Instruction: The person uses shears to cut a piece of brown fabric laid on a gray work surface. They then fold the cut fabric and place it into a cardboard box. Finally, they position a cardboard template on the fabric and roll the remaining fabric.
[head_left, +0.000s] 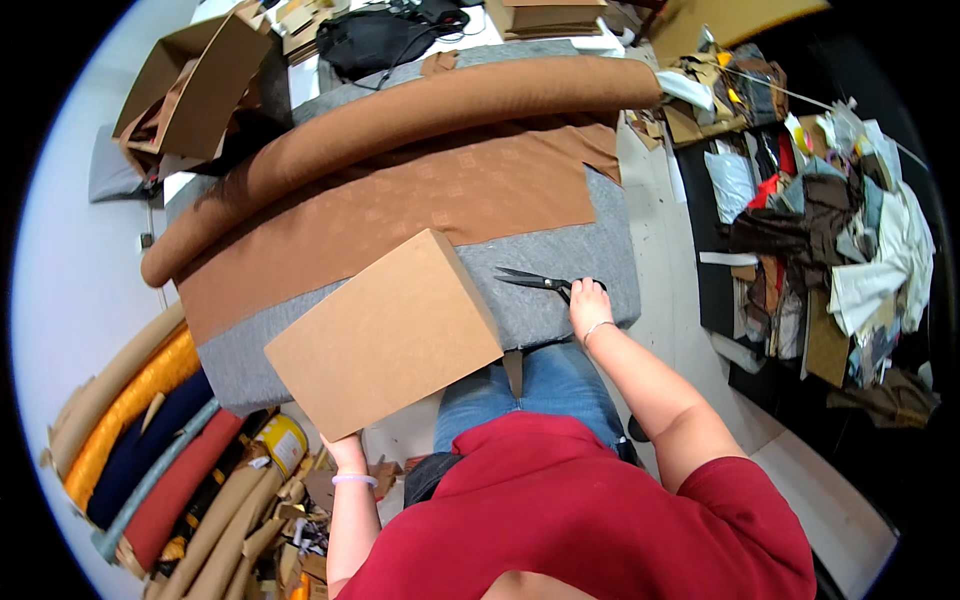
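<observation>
A plain tan cardboard box [385, 345] sits tilted across the near edge of the grey-covered table [600, 245]. My left hand [346, 452] grips its lower left corner, with the fingers partly hidden beneath it. To the right of the box, black scissors [530, 279] lie along the grey cover, blades pointing left and slightly apart. My right hand [590, 305] is closed round their handles. Behind the box spreads a flat length of brown fabric [400, 225], running from the thick fabric roll [430, 105] that crosses the table.
An open cardboard box [200, 95] stands at the far left, near a black bag [385, 40]. Several coloured fabric rolls [140, 405] lean at the left. Shelves at the right hold piled cloth scraps [810, 215]. Wood and offcuts [300, 525] clutter the floor at lower left.
</observation>
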